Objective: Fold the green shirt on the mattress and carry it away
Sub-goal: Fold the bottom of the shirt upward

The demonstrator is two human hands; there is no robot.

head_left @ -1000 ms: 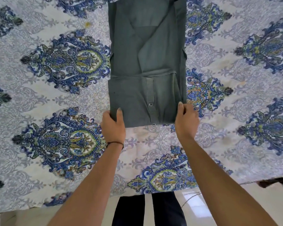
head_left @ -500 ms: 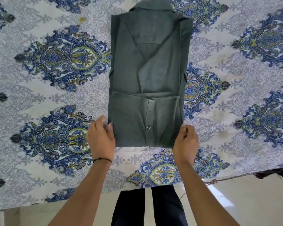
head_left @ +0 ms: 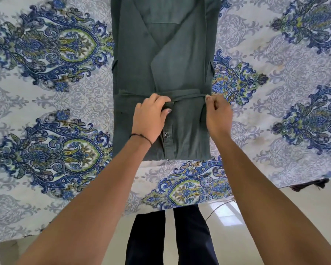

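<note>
The green shirt (head_left: 163, 77) lies flat on the patterned bedsheet (head_left: 46, 104) over the mattress, already folded into a long narrow panel with its bottom part turned up. The left hand (head_left: 150, 116) rests on the middle of that turned-up part, fingers (head_left: 161, 101) curled and pinching its upper edge beside the button placket; a snap button (head_left: 167, 135) shows just below the thumb. The right hand (head_left: 218, 113) is at the shirt's right edge, fingertips (head_left: 208, 98) pinched on the same fold's corner. A dark thread bracelet (head_left: 141, 136) circles the left wrist.
</note>
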